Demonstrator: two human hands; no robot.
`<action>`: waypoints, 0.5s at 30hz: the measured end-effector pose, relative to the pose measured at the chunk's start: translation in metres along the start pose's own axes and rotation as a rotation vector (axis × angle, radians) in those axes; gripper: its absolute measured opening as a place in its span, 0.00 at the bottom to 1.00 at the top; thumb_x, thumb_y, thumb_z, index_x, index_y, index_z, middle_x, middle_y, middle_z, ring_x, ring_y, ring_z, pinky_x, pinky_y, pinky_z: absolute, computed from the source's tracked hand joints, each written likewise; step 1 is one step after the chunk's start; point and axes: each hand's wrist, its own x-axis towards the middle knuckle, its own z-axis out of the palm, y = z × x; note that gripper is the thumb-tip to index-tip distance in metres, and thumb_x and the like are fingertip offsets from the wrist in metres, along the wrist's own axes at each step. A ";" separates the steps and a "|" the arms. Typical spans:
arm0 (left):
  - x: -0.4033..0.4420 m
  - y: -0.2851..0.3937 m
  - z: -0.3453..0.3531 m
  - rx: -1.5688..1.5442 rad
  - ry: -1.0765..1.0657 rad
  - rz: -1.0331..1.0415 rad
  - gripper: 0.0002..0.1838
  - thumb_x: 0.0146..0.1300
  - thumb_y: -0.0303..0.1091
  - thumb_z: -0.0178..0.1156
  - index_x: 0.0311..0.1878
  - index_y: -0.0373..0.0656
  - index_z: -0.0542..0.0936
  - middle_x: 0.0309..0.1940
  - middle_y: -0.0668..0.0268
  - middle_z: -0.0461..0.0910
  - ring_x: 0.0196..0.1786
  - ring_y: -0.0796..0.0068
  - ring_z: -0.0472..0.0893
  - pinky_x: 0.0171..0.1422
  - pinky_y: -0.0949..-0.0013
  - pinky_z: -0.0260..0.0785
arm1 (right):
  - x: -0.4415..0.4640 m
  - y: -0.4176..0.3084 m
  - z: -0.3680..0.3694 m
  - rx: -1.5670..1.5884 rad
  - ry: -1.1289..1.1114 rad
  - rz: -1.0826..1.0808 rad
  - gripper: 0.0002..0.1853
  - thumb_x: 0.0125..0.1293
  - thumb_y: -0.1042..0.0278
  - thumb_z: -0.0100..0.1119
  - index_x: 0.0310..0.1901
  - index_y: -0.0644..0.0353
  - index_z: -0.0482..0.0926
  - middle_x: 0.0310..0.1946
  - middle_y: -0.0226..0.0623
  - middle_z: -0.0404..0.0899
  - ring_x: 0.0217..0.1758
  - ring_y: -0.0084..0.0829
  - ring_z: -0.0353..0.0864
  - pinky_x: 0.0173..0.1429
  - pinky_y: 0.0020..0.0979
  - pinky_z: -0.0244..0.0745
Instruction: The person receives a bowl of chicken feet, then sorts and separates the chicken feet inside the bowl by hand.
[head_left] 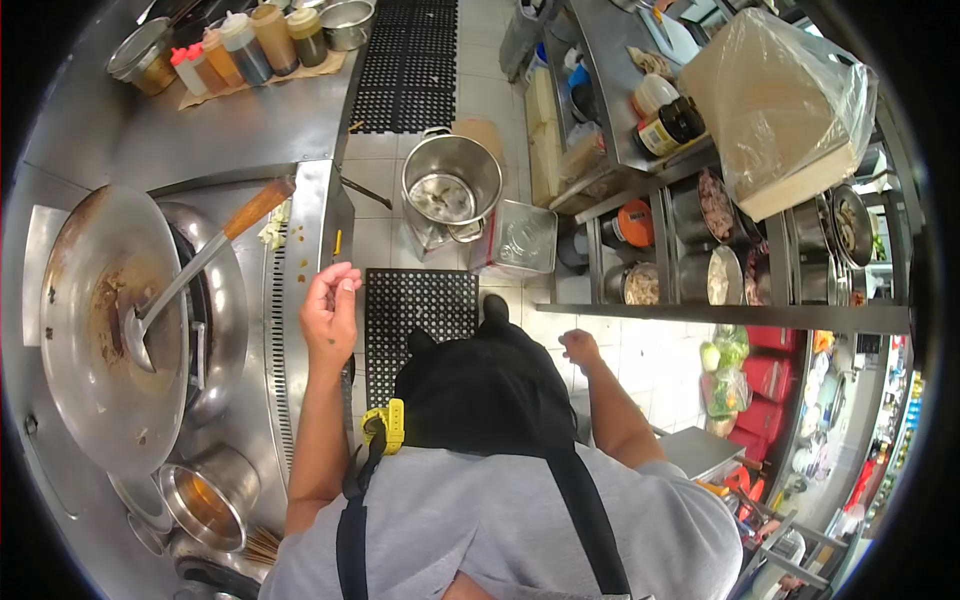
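My left hand (331, 310) hovers beside the front edge of the steel cooking range, its fingers loosely curled together, nothing visible in them. The nearest things to it are a large wok (110, 400), tilted over a burner, and a ladle (205, 255) with a wooden handle resting in that wok. My right hand (580, 349) hangs low at my right side, fingers closed, and no object shows in it. It is apart from the steel shelving. In front of me a tall steel pot (452, 165) stands low in the aisle.
Squeeze bottles (240, 45) line the back left counter. A steel pot (215, 490) of brownish liquid sits near the wok. A clear lidded container (527, 237) stands beside the aisle pot. Right of me, shelving (720, 318) holds food pans, with a plastic-wrapped box (775, 105) above. Black mats (420, 325) cover tiles.
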 end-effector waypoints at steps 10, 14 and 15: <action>-0.033 -0.002 -0.022 0.088 0.175 -0.051 0.12 0.75 0.29 0.58 0.57 0.33 0.80 0.47 0.58 0.87 0.50 0.73 0.85 0.58 0.70 0.77 | 0.034 -0.035 0.017 -0.180 -0.171 -0.011 0.13 0.65 0.63 0.67 0.44 0.62 0.83 0.28 0.35 0.81 0.26 0.27 0.81 0.23 0.28 0.70; -0.040 -0.019 -0.026 0.092 0.293 -0.052 0.12 0.74 0.29 0.59 0.56 0.35 0.81 0.45 0.60 0.88 0.49 0.75 0.86 0.56 0.72 0.77 | 0.075 -0.087 0.039 -0.314 -0.317 -0.198 0.14 0.65 0.62 0.65 0.46 0.63 0.85 0.30 0.34 0.84 0.27 0.26 0.82 0.27 0.29 0.73; -0.043 -0.019 -0.026 0.096 0.318 -0.066 0.12 0.74 0.29 0.59 0.56 0.35 0.81 0.45 0.60 0.88 0.48 0.75 0.86 0.55 0.72 0.77 | 0.084 -0.103 0.048 -0.356 -0.387 -0.264 0.14 0.66 0.62 0.65 0.46 0.63 0.85 0.30 0.34 0.84 0.28 0.25 0.82 0.28 0.29 0.74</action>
